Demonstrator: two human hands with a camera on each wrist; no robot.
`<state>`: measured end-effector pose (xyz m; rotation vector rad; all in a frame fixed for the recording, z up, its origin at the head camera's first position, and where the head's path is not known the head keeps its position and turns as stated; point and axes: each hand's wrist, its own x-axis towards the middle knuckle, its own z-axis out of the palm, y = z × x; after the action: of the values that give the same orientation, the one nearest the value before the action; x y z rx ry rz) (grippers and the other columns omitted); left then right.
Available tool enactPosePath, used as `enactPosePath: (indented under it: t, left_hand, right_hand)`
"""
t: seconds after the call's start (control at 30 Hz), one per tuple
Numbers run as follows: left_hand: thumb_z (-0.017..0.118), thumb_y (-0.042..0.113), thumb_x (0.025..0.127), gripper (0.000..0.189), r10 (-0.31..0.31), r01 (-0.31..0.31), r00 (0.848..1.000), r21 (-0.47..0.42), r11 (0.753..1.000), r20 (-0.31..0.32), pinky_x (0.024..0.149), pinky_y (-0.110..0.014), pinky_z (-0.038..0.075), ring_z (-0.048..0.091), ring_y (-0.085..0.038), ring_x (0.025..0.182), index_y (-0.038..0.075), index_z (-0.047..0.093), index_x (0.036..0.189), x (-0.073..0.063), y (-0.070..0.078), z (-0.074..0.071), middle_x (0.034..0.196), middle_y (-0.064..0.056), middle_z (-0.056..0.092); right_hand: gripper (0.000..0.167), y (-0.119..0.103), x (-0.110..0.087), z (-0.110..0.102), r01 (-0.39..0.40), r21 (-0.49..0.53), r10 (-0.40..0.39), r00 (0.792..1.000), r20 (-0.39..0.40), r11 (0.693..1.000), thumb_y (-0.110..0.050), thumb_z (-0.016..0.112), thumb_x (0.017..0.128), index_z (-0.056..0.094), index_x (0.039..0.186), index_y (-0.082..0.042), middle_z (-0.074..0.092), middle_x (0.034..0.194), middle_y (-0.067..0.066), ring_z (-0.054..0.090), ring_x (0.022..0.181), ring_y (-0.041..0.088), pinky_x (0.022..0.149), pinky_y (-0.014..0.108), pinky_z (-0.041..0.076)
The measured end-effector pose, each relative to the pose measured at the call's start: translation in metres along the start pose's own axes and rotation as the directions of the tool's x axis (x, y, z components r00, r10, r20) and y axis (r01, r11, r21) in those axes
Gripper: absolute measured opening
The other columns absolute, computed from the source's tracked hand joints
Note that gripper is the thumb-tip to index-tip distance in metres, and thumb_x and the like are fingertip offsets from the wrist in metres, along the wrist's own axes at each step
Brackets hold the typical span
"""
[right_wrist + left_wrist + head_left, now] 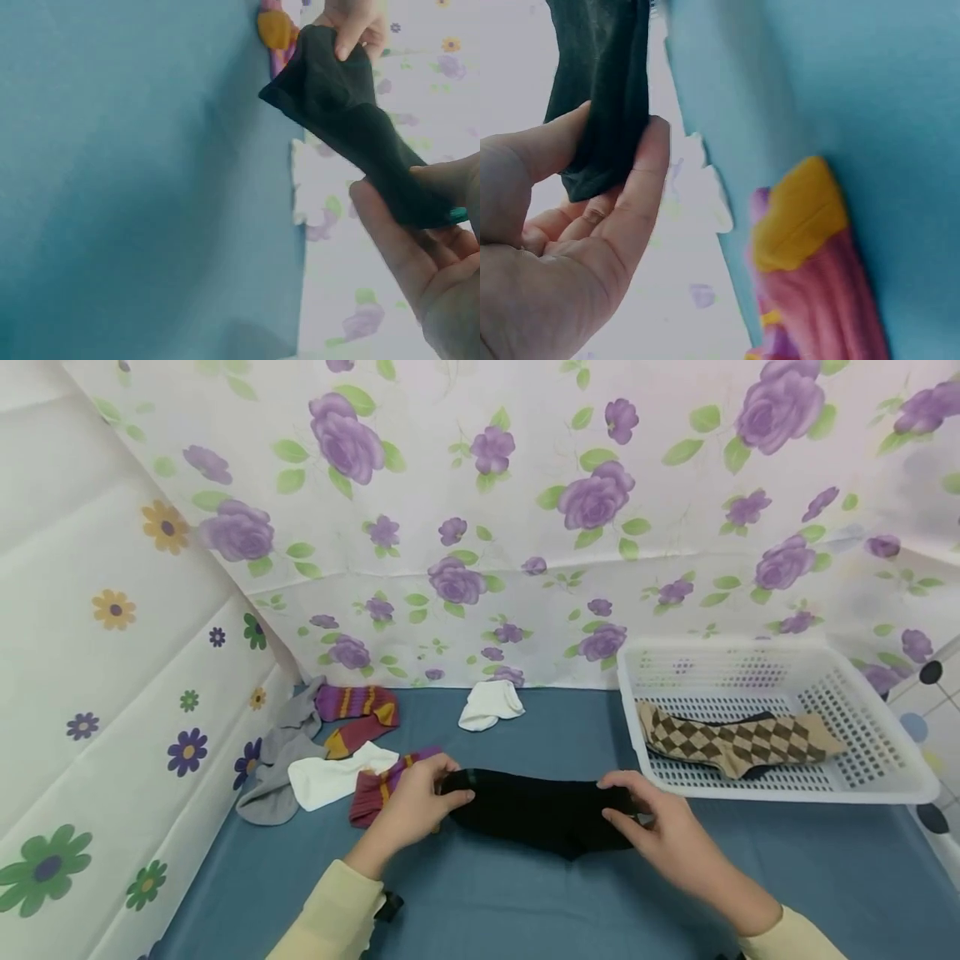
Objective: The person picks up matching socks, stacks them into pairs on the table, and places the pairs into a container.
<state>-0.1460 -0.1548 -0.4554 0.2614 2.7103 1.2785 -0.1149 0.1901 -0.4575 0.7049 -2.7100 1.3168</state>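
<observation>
A black sock [536, 810] is stretched sideways between both hands above the blue cloth. My left hand [416, 797] pinches its left end between thumb and fingers, as the left wrist view also shows with the dark sock [604, 97] hanging across the fingers. At the other end my right hand [660, 831] pinches the sock, and a small teal patch shows by those fingers in the right wrist view. Just behind the left hand lies a maroon, purple and yellow sock [367, 797], partly hidden by that hand.
At the left lie grey socks [273, 777], a white sock [330, 779] and another striped sock [360, 710]. One more white sock [489, 704] rests near the back wall. At right stands a white basket [780, 789] holding brown argyle socks [750, 745] with something dark beneath.
</observation>
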Motion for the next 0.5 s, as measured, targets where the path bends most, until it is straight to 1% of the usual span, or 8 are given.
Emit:
enactPosePath:
  t: [0.03,0.1,0.17,0.2,0.27,0.37,0.43,0.5]
  left_hand:
    - [0.073,0.029,0.081,0.017,0.001,-0.001,1.000,-0.018,1.000,-0.004,0.051,-0.023,0.037,0.043,-0.012,0.053,0.023,0.059,0.090,0.000,0.002,-0.002,0.068,0.001,0.050]
    - [0.074,0.030,0.081,0.019,0.005,-0.006,1.000,-0.054,0.999,-0.007,0.052,-0.023,0.034,0.038,-0.011,0.054,0.024,0.060,0.092,0.001,0.006,-0.006,0.067,0.002,0.049]
    - [0.074,0.030,0.080,0.022,0.014,-0.013,1.000,-0.101,0.995,0.003,0.053,-0.023,0.035,0.037,-0.011,0.056,0.024,0.060,0.095,0.001,0.011,-0.010,0.070,0.004,0.053]
    - [0.074,0.030,0.080,0.023,0.018,-0.017,1.000,-0.123,0.992,0.010,0.055,-0.023,0.036,0.037,-0.011,0.057,0.024,0.060,0.096,0.001,0.013,-0.011,0.072,0.004,0.056]
    - [0.074,0.031,0.080,0.025,0.029,-0.024,0.999,-0.161,0.987,0.031,0.056,-0.023,0.038,0.039,-0.012,0.060,0.025,0.059,0.099,0.001,0.017,-0.014,0.078,0.004,0.059]
    - [0.073,0.033,0.081,0.027,0.053,-0.040,0.997,-0.197,0.979,0.062,0.057,-0.025,0.039,0.041,-0.013,0.062,0.026,0.058,0.102,0.001,0.021,-0.018,0.079,0.001,0.057]
    - [0.072,0.034,0.082,0.027,0.072,-0.052,0.994,-0.218,0.975,0.082,0.056,-0.025,0.038,0.039,-0.013,0.060,0.027,0.057,0.104,0.002,0.024,-0.019,0.072,-0.003,0.049]
    - [0.071,0.033,0.083,0.028,0.096,-0.069,0.991,-0.248,0.966,0.095,0.054,-0.025,0.036,0.035,-0.013,0.057,0.026,0.056,0.105,0.003,0.028,-0.019,0.067,-0.004,0.038]
  right_hand:
    - [0.029,-0.001,0.001,-0.003,0.033,-0.011,-0.034,0.999,-0.010,0.999,-0.021,0.065,0.088,0.057,0.115,-0.029,0.059,0.085,-0.009,0.050,0.061,0.003,0.046,0.019,0.040]
    - [0.024,-0.002,0.002,-0.008,0.080,-0.022,-0.081,0.996,-0.034,0.997,-0.016,0.066,0.087,0.063,0.107,-0.030,0.063,0.094,-0.011,0.061,0.082,0.006,0.049,0.018,0.043]
    - [0.026,-0.002,0.002,-0.014,0.112,-0.034,-0.114,0.992,-0.058,0.993,-0.011,0.067,0.085,0.067,0.101,-0.031,0.064,0.107,-0.010,0.060,0.106,0.010,0.051,0.018,0.045]
    - [0.027,-0.002,0.003,-0.017,0.130,-0.041,-0.132,0.989,-0.066,0.991,-0.009,0.067,0.085,0.068,0.100,-0.031,0.064,0.108,-0.010,0.058,0.111,0.012,0.051,0.018,0.044]
    - [0.030,-0.003,0.004,-0.023,0.158,-0.051,-0.162,0.983,-0.082,0.986,-0.006,0.067,0.084,0.068,0.101,-0.031,0.064,0.109,-0.009,0.058,0.110,0.010,0.052,0.016,0.046]
    - [0.034,-0.004,0.009,-0.034,0.199,-0.052,-0.203,0.975,-0.087,0.979,-0.002,0.068,0.083,0.067,0.105,-0.028,0.063,0.107,-0.008,0.061,0.095,0.003,0.052,0.015,0.046]
    - [0.037,-0.006,0.012,-0.042,0.205,-0.066,-0.210,0.974,-0.086,0.977,-0.001,0.068,0.082,0.067,0.107,-0.027,0.063,0.107,-0.009,0.062,0.089,0.000,0.054,0.014,0.048]
    - [0.039,-0.008,0.014,-0.050,0.195,-0.110,-0.205,0.975,-0.090,0.975,-0.001,0.070,0.080,0.067,0.107,-0.029,0.063,0.109,-0.010,0.060,0.094,-0.001,0.055,0.013,0.048]
